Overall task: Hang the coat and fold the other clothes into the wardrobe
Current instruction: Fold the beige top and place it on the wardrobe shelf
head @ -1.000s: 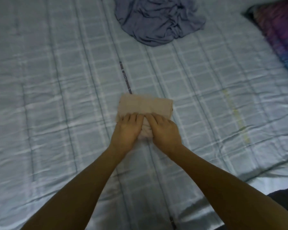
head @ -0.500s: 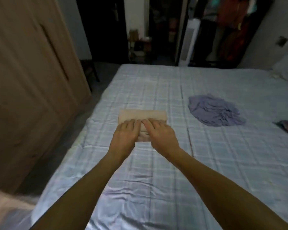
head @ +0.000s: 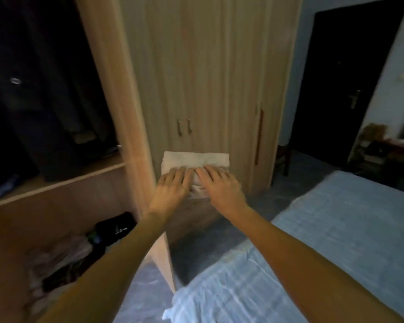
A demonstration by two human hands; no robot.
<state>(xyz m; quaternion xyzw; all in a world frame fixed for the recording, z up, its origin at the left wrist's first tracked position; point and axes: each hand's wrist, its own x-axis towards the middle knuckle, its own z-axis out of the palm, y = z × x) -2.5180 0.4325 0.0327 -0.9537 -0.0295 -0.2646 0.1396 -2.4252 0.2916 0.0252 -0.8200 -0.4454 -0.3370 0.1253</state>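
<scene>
Cloth, folded, pinched by left hand and right hand — midair before the wardrobe. Keep level and slide flat onto the shelf — no squeezing the folds loose.

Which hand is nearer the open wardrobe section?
Left. Left hand holds the folded cloth on the side toward the open wardrobe section; right hand on the side toward the bed.

Left of the upright panel, the open wardrobe compartment offers free room above the clothes piles; closed doors block ahead.
</scene>
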